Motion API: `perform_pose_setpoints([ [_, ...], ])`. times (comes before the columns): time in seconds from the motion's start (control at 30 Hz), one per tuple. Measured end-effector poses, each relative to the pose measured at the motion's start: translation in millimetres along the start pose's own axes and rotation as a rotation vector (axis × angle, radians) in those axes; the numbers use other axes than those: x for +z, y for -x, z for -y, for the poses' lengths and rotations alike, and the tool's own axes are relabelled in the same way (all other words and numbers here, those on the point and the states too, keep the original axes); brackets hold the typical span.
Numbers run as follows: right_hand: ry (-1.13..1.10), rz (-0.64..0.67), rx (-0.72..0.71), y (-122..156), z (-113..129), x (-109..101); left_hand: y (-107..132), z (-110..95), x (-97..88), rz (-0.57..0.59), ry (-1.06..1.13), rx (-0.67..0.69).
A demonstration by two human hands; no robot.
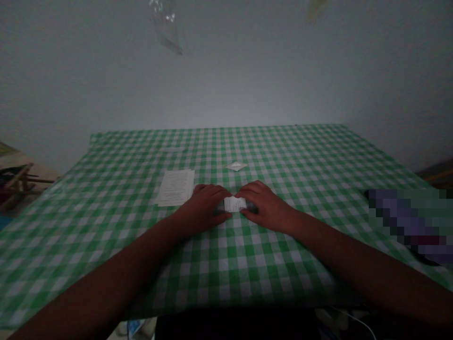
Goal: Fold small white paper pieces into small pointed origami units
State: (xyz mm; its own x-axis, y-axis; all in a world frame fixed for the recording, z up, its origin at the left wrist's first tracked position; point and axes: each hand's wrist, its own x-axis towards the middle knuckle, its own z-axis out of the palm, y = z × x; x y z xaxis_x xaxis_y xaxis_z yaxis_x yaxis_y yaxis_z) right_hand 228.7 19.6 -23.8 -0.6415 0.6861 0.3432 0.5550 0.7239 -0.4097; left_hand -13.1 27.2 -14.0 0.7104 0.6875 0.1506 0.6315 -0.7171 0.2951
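My left hand (pixel 207 208) and my right hand (pixel 264 205) meet at the middle of the table with a green and white checked cloth (pixel 106 226). Both pinch a small folded white paper (pixel 234 204) that rests on the cloth between them. The fingers of each hand curl round an end of the paper. A stack of white printed sheets (pixel 176 187) lies just beyond my left hand. A small white folded piece (pixel 236 165) sits farther back on the cloth.
A pale wall rises behind the table. A blurred-out dark object (pixel 410 222) lies at the right edge of the cloth. Wooden furniture (pixel 16 182) stands off the table's left side. A white cable (pixel 354 318) hangs below the near edge.
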Motion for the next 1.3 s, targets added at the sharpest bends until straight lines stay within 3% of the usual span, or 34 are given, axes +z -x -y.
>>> perform_pose_setpoints([
  [0.53,0.046,0.006,0.008,0,0,-3,3,-7,-5.3,0.003,0.085,0.072],
  [0.87,0.117,-0.117,-0.095,1,1,-8,3,-10,-8.3,0.012,0.108,0.116],
  [1.3,0.311,0.1,-0.129,2,9,-20,4,-3,-5.6,0.095,-0.03,0.199],
])
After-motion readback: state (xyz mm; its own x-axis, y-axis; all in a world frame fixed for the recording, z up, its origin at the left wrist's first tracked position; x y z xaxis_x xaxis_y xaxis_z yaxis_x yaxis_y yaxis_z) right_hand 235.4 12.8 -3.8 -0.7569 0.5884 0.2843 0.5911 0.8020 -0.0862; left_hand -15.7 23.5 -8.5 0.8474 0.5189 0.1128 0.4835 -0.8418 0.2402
